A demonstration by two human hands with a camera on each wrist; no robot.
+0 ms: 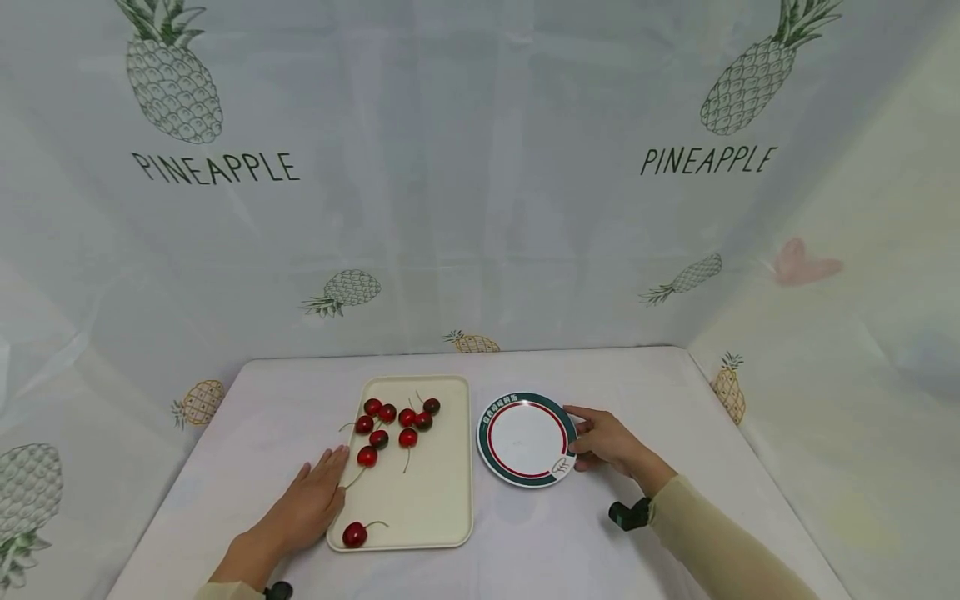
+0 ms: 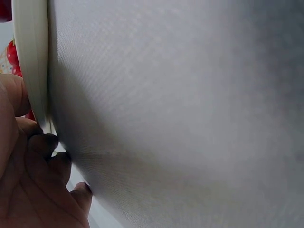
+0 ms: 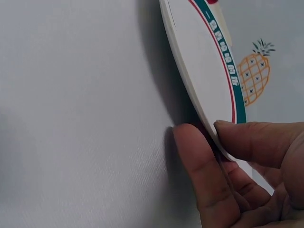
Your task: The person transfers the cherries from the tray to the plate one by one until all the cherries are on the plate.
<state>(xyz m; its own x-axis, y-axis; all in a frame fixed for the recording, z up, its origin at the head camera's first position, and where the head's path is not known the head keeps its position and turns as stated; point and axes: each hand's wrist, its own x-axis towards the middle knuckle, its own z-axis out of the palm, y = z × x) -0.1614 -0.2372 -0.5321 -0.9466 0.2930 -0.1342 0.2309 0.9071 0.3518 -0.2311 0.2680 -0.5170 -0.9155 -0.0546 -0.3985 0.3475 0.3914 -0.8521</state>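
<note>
Beside the plate point(image 1: 527, 439), cherries point(image 1: 408, 437) on a tray point(image 1: 431, 508)

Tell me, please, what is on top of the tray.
Red cherries lie on the tray, one apart near a corner; the surface directly beneath them is covered and cannot be seen.

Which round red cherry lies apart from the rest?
The round dark-red cherry in the near left corner of the cream rectangular tray; the other cherries group farther back.

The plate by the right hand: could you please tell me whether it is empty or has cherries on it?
Empty: in the head view the plate's white middle is bare, and the cherries lie on the tray.
</note>
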